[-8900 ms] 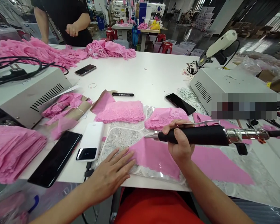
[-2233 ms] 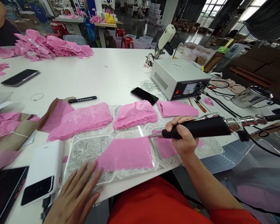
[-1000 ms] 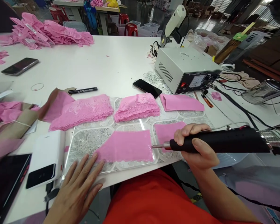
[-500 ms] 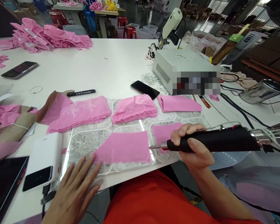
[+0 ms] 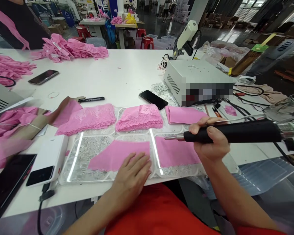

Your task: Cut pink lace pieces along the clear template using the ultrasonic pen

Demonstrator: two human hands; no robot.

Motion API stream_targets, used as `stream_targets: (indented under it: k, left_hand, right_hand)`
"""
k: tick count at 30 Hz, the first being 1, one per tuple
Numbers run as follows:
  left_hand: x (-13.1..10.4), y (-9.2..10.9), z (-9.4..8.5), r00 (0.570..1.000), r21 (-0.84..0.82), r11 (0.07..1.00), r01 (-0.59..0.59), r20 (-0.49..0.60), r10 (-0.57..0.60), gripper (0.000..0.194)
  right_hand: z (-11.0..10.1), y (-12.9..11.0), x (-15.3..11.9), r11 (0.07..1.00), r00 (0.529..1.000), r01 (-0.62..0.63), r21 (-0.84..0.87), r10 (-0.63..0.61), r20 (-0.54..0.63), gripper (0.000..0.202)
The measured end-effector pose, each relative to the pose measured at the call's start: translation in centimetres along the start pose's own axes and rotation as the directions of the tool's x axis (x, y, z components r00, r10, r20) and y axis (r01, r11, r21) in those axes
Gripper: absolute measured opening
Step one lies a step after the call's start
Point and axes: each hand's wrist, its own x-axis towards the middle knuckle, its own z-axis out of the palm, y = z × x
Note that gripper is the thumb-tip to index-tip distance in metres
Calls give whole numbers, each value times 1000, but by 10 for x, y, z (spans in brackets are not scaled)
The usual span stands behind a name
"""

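My right hand [image 5: 212, 138] is wrapped round the black handle of a handheld ultrasonic welder [image 5: 245, 132]. Its slim metal tip points left, over the top edge of a rectangular pink fabric piece [image 5: 177, 155]. Whether the tip touches the cloth, I cannot tell. Flat on the lower right of another pink fabric piece [image 5: 110, 156], one with a slanted left side, lies my left hand [image 5: 134, 171], its fingers stretched out. Both pieces rest on a clear patterned mat [image 5: 80, 174]. Behind them are two stacks of pink lace fabric [image 5: 95, 117] and a folded pink cloth [image 5: 183, 115].
A grey metal box [image 5: 198, 75] stands at the back right, cables [image 5: 250, 112] beside it. Phones [image 5: 154, 99], a marker [image 5: 91, 99] and a white power bank [image 5: 49, 156] lie around the mat. Pink fabric heaps [image 5: 71, 49] cover the far left. A person's dark clothing [image 5: 39, 26] shows behind them.
My left hand has moved right, from the mat's lower left corner onto the slanted piece. The welder has lifted away from that piece's right edge and shifted right. The view has turned slightly.
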Motion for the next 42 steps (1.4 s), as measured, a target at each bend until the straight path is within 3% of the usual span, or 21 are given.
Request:
stream_targets:
  k: [7,12,18,25,28,42]
  left_hand:
    - [29,20,37,998,107,994,26,54,-32,25]
    - [30,17,48,978,151,987,54,194,-83,34]
    - [32,12,52,972,134,990,48,221,-77,38]
    - [36,7,56,985,172,984,-44,172,14,41]
    - [38,6,56,983,182,981,-69,179,36,42]
    - [41,6,57,981,234,970,-64,193,18,42]
  right_hand:
    - [6,18,1,1000,991,-18,24,15,137,12]
    - [3,21,5,1000,995,-9,26,7,102,12]
    - [-16,9,19,998,998,61,-2,-61,23,12]
    - [-64,-15,31,984,977,139,-113,-155,-149,11]
    - [-78,-20,28,980,970,151,-127,-172,-171,10]
    - [-82,-3,24,983,980,152,-103,-164,-114,12]
